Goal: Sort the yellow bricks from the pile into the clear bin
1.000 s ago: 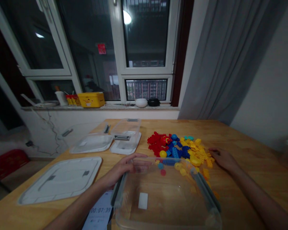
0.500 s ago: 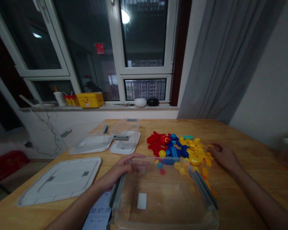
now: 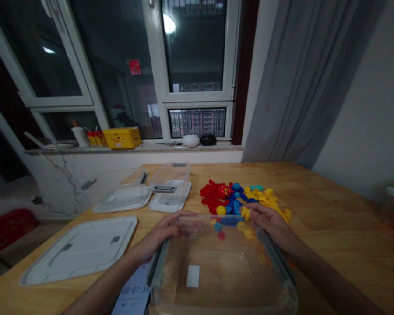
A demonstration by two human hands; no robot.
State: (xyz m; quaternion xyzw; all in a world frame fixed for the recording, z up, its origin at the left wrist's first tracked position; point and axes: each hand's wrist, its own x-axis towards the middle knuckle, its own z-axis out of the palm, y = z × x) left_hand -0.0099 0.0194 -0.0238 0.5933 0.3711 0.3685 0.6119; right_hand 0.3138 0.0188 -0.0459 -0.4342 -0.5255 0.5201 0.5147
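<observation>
A large clear plastic box (image 3: pixel 223 280) with grey side latches sits in front of me. My left hand (image 3: pixel 175 225) grips its far left corner, with the fingers seen through the plastic. Over the far right rim, my right hand (image 3: pixel 265 218) pinches a small yellow toy block (image 3: pixel 245 213). Just beyond the box lies a pile of toy pieces: red ones (image 3: pixel 212 194) on the left, blue ones (image 3: pixel 237 205) in the middle, yellow ones (image 3: pixel 267 197) on the right. A yellow ball (image 3: pixel 221 210) rests at the pile's near side. Some pieces show only through the box wall.
Left of the box lies a large white lid (image 3: pixel 82 247). Two smaller clear boxes stand farther back on white lids, one (image 3: pixel 170 175) nearer the middle. A phone (image 3: pixel 131 291) showing a timer lies partly under my left forearm. A wall with a windowsill (image 3: pixel 164 148) is behind the table.
My right hand has moved left from the right edge of the yellow pieces to the box's far rim, carrying a yellow toy block. My left hand stays on the box.
</observation>
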